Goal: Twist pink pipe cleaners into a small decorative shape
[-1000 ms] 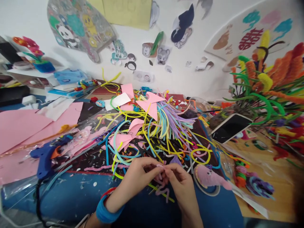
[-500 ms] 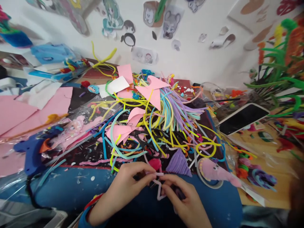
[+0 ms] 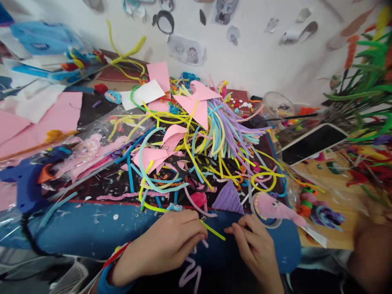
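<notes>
My left hand is closed, thumb against fingers, on a pale lilac pipe cleaner. This pipe cleaner is bent in a zigzag and hangs below the hand over dark clothing. My right hand is apart from it on the right, fingers loosely curled and nothing visible in them. Between the hands shows a yellow-green pipe cleaner; its far end is hidden behind my left hand. Beyond them lie a red-pink piece and a purple ridged triangle made of pipe cleaners.
Loose pipe cleaners, pink felt pieces and black scissors cover the dark mat. A blue glue gun lies left. Right are a pink plush-like figure, a roll of tape and a phone.
My right hand has let go of the lilac pipe cleaner and moved right. The zigzag now hangs lower from my left hand. The yellow-green pipe cleaner has come into sight. The view has tilted down.
</notes>
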Demonstrator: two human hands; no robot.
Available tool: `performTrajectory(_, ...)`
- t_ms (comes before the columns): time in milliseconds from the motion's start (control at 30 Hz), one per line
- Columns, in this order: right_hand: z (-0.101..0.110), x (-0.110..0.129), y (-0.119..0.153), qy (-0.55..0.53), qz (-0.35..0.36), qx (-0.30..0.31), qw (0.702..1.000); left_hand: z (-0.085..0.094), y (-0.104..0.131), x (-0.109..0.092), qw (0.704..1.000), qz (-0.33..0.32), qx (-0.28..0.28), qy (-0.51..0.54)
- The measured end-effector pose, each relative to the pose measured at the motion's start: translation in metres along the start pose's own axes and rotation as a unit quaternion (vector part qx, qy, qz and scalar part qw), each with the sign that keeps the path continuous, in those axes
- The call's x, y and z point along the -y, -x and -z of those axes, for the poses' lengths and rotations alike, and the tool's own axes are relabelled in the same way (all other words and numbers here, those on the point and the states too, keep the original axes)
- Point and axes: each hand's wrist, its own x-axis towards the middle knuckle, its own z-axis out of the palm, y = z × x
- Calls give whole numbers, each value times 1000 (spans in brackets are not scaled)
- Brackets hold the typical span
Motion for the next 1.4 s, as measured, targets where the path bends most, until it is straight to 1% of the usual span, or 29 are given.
performTrajectory(100, -5, -9, 5, 9, -15, -15, 1000, -10, -3, -6, 998, -24, 37, -47)
performTrajectory(167, -9, -12, 7, 23, -27, -44, 998, -16, -5, -7, 995, -12, 41, -91)
performTrajectory(233, -10, -15, 8, 39, -34, -64, 997, -20, -6, -5, 991, 15, 32, -130)
performTrajectory(333, -7, -16, 11, 30, -17, -72, 997, -21, -5, -2, 986, 43, 32, -158)
performTrajectory(433, -5, -15, 14, 12, -2, -77, 997, -18, -1, 1, 985, 61, 39, -159)
performTrajectory(500, -7, -14, 15, 17, 1, -64, 998, -17, 0, 2, 985, 71, 43, -152)
performTrajectory(600, -13, -12, 15, 37, -1, -28, 999, -17, 1, 3, 986, 78, 41, -143)
performTrajectory(667, -16, -12, 15, 50, -12, -28, 998, -16, 2, 1, 990, 75, 27, -120)
performTrajectory(800, -14, -14, 20, 74, -42, -69, 994, -11, 5, -9, 999, 35, -27, 4)
performTrajectory(867, -10, -12, 22, 63, -46, -57, 995, -10, 4, -16, 997, 15, -54, 61)
performTrajectory(900, -8, -9, 23, 47, -48, -48, 997, -11, 2, -19, 995, 7, -56, 84)
performTrajectory(933, -6, -5, 24, 22, -53, -43, 997, -13, -2, -22, 993, 4, -52, 102)
performTrajectory(1000, -4, 3, 26, -62, -67, -45, 995, -20, -12, -28, 991, 1, -46, 124)
performTrajectory(1067, -3, 11, 27, -153, -80, -49, 984, -30, -24, -31, 989, 12, -45, 143)
performTrajectory(1100, -3, 15, 27, -173, -91, -50, 979, -34, -30, -31, 986, 24, -55, 156)
performTrajectory(1167, -4, 19, 26, -167, -122, -51, 977, -42, -40, -31, 980, 59, -82, 174)
performTrajectory(1233, -5, 20, 23, -141, -143, -55, 978, -46, -46, -29, 975, 78, -93, 185)
performTrajectory(1300, -6, 18, 19, -130, -141, -55, 980, -49, -47, -25, 977, 77, -100, 173)
performTrajectory(1400, -4, 14, 17, -95, -144, -52, 984, -53, -45, -20, 987, 55, -108, 103)
